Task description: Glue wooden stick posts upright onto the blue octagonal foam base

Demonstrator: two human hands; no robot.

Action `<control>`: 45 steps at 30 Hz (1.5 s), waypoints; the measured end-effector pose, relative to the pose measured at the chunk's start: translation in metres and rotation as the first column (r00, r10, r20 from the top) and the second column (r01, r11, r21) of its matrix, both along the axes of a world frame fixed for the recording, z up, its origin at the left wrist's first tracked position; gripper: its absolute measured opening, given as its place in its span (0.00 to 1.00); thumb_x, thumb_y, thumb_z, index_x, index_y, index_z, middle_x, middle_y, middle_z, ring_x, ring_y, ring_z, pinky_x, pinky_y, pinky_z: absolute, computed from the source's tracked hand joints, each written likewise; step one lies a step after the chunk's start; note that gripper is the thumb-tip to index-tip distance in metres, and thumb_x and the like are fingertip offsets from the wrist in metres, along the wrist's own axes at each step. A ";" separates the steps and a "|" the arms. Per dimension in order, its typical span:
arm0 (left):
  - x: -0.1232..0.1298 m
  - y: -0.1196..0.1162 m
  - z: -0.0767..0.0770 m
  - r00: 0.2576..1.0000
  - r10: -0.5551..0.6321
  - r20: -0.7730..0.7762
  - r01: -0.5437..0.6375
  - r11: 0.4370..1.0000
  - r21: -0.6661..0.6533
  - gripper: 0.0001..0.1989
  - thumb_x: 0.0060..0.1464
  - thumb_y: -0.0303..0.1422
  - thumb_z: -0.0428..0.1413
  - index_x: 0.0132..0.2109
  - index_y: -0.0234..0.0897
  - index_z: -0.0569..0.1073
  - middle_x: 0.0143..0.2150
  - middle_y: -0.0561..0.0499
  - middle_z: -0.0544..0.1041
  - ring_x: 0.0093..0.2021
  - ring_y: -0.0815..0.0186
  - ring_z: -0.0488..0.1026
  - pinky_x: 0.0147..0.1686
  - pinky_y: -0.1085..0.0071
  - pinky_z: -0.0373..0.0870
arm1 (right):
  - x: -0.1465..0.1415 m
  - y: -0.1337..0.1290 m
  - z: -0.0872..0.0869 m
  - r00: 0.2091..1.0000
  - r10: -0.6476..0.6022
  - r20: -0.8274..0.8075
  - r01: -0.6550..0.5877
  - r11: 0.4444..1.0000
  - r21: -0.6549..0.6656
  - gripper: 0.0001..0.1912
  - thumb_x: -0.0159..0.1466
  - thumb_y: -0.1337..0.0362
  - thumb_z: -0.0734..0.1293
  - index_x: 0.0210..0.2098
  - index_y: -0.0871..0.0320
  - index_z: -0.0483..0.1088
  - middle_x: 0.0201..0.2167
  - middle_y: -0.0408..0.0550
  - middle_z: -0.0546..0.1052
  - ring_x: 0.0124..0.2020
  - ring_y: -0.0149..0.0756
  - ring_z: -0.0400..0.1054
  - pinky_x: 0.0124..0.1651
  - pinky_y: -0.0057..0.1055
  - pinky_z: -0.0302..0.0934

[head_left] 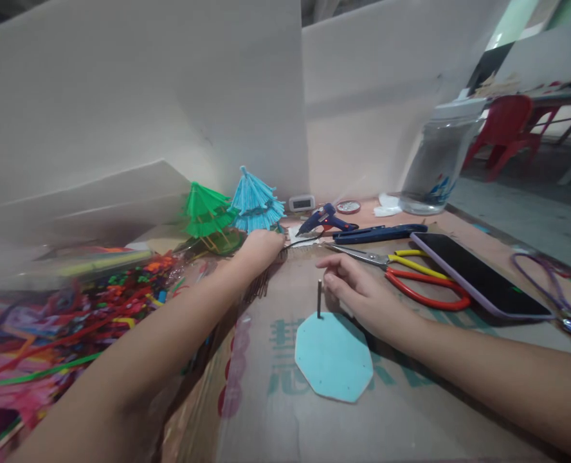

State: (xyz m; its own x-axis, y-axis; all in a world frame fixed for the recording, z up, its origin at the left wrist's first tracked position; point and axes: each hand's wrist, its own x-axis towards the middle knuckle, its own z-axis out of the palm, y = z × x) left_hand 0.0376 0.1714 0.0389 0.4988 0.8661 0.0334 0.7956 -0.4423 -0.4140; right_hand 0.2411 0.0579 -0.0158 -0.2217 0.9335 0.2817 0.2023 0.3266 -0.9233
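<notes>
A light-blue octagonal piece lies on the cardboard surface, with a thin dark stick standing upright at its far edge. Just right of the stick, my right hand rests with its fingers apart and nothing visible in them. My left hand reaches forward by the blue tiered paper umbrella and above a bunch of thin brown sticks; its fingertips are hidden, so what it holds cannot be made out. Left of it stands a green tiered umbrella.
Behind are a blue glue gun, a small white display and a clear jar. Scissors, a dark blue tool and a phone lie at right. Colourful craft strips cover the left.
</notes>
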 end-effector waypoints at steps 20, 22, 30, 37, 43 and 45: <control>-0.066 -0.006 -0.022 0.958 -0.156 0.242 0.116 0.978 0.173 0.15 0.69 0.30 0.45 0.49 0.37 0.76 0.47 0.44 0.77 0.48 0.61 0.75 0.49 0.70 0.70 | -0.004 -0.006 0.013 0.987 0.107 0.122 -0.105 0.994 -0.025 0.12 0.70 0.60 0.57 0.48 0.57 0.65 0.26 0.41 0.70 0.29 0.34 0.67 0.32 0.30 0.59; -0.062 -0.002 -0.024 0.961 -0.136 0.240 0.092 0.978 0.185 0.15 0.69 0.30 0.44 0.50 0.35 0.76 0.45 0.42 0.77 0.48 0.60 0.74 0.50 0.68 0.70 | -0.004 -0.007 0.014 0.986 0.116 0.122 -0.112 0.993 -0.038 0.11 0.70 0.60 0.58 0.48 0.57 0.65 0.25 0.41 0.70 0.29 0.34 0.68 0.33 0.30 0.60; -0.044 -0.001 -0.030 0.981 -0.012 0.191 -0.013 0.991 0.131 0.12 0.67 0.28 0.48 0.52 0.31 0.74 0.48 0.40 0.76 0.48 0.60 0.75 0.51 0.64 0.72 | -0.005 -0.011 0.021 0.978 0.138 0.157 -0.128 0.989 -0.071 0.08 0.67 0.63 0.59 0.44 0.57 0.66 0.25 0.42 0.72 0.32 0.36 0.71 0.36 0.31 0.61; -0.031 0.010 -0.027 0.980 0.151 0.132 -0.154 0.988 0.014 0.19 0.64 0.39 0.57 0.58 0.34 0.70 0.56 0.42 0.73 0.52 0.57 0.74 0.50 0.55 0.76 | -0.005 -0.009 0.018 0.971 0.171 0.167 -0.159 0.984 -0.082 0.07 0.67 0.64 0.60 0.42 0.57 0.66 0.26 0.43 0.74 0.31 0.35 0.70 0.35 0.30 0.62; -0.029 0.015 -0.022 0.970 0.213 0.116 -0.210 0.977 -0.036 0.19 0.64 0.39 0.57 0.58 0.34 0.70 0.57 0.42 0.73 0.52 0.57 0.74 0.50 0.55 0.76 | -0.005 -0.010 0.016 0.973 0.154 0.169 -0.144 0.987 -0.069 0.08 0.67 0.63 0.59 0.43 0.57 0.66 0.27 0.44 0.74 0.32 0.36 0.72 0.36 0.31 0.62; -0.029 0.014 -0.021 0.968 0.230 0.102 -0.225 0.972 -0.061 0.19 0.65 0.39 0.57 0.58 0.35 0.70 0.56 0.42 0.73 0.52 0.57 0.74 0.50 0.55 0.76 | -0.005 -0.011 0.017 0.974 0.146 0.172 -0.136 0.988 -0.068 0.08 0.67 0.63 0.59 0.43 0.57 0.66 0.26 0.43 0.74 0.32 0.36 0.72 0.36 0.31 0.62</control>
